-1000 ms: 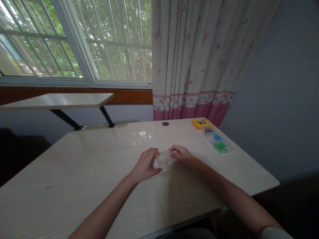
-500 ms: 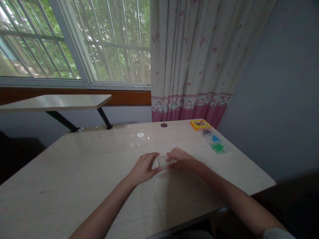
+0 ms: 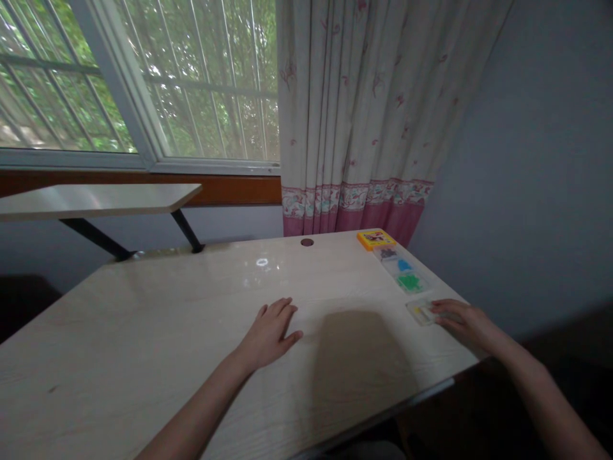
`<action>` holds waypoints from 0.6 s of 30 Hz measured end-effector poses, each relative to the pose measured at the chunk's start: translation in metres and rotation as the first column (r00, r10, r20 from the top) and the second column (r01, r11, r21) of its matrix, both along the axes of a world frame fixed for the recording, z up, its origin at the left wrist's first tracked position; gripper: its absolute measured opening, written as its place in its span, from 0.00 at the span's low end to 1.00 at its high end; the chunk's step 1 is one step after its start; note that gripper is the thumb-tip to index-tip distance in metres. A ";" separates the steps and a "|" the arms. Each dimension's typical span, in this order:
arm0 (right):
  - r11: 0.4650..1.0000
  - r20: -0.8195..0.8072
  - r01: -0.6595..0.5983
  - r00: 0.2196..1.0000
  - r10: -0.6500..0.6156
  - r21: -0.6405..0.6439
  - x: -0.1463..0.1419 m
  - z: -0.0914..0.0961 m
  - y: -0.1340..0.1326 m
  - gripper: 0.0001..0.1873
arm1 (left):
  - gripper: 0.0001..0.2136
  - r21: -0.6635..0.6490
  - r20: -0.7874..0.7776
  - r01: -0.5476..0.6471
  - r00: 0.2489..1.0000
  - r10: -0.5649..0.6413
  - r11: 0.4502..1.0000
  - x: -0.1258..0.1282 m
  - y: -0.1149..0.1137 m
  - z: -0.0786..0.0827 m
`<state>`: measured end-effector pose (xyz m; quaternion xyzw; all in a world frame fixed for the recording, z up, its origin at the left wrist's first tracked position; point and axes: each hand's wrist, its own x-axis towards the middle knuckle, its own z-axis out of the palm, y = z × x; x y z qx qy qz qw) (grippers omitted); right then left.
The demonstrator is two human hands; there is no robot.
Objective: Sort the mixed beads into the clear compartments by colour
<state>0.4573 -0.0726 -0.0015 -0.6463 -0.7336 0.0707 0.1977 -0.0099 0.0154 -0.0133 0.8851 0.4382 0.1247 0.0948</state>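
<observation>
My left hand [image 3: 269,331] lies flat on the pale wooden table [image 3: 158,332], fingers stretched out, holding nothing. Near the table's right edge, my right hand [image 3: 462,321] grips a small clear plastic case [image 3: 420,312] with something yellow inside. The case rests on the table at the near end of a row of similar cases. Beyond it lie a clear case with green pieces [image 3: 410,282], one with blue pieces [image 3: 401,265] and one with dark pieces [image 3: 387,253]. A yellow box [image 3: 376,239] ends the row at the back.
A round cable hole [image 3: 307,242] sits at the table's far edge. Behind hang a cream and pink curtain [image 3: 354,115] and a barred window [image 3: 138,83]. A second tabletop [image 3: 96,198] stands at the left. The grey wall [image 3: 527,160] is close on the right.
My right hand has carried the clear case from the table's middle to the right edge, beside the row of cases. My left hand has let go and now lies flat.
</observation>
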 end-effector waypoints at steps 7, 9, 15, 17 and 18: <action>0.996 0.069 0.086 0.994 -0.088 0.039 0.027 0.001 0.013 0.19 | 0.21 -0.005 0.009 0.001 1.000 -0.001 1.000 -0.001 -0.001 0.000; 0.994 0.083 0.097 0.991 -0.101 0.051 0.028 0.000 0.017 0.19 | 0.21 -0.010 0.008 0.000 1.000 0.000 1.000 0.000 -0.001 0.002; 0.995 0.082 0.091 0.992 -0.095 0.048 0.036 -0.005 0.019 0.18 | 0.20 -0.034 0.002 -0.008 1.000 0.008 0.999 0.001 -0.004 0.004; 0.994 0.076 0.094 0.992 -0.099 0.059 0.032 0.000 0.021 0.18 | 0.21 -0.051 -0.002 -0.014 1.000 0.014 0.999 0.001 -0.003 0.005; 0.992 0.073 0.093 0.992 -0.099 0.080 0.026 0.004 0.024 0.19 | 0.21 -0.058 -0.005 -0.012 1.000 0.011 0.998 0.000 -0.002 0.007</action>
